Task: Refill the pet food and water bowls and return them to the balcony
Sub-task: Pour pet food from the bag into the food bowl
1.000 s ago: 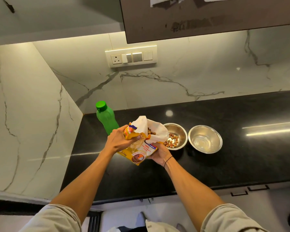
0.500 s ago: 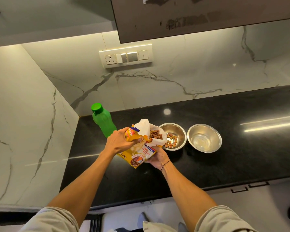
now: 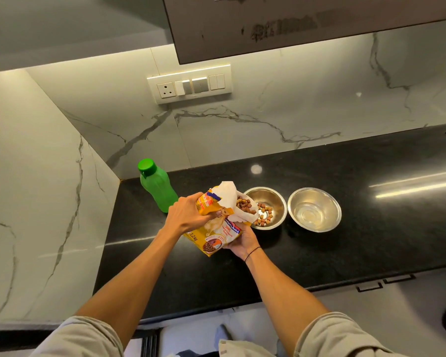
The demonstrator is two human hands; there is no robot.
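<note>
The bag (image 3: 218, 222) is gripped near its top by the left hand (image 3: 188, 215) and cradled underneath by the right hand (image 3: 242, 240), tilted over the food bowl (image 3: 267, 208), where some kibble (image 3: 264, 215) is gathered. The water bowl (image 3: 314, 210) beside it looks barely filled; the bottle (image 3: 157, 189) stands capped. Returning both to the balcony is judged outstanding.

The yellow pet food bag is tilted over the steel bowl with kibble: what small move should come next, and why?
Probably tip the yellow pet food bag slightly further. Its open mouth hangs over the rim of the steel bowl with kibble, which holds only a thin layer. The left hand grips the bag's top and the right hand supports it from below, so a gentle tilt seems controllable.
</note>
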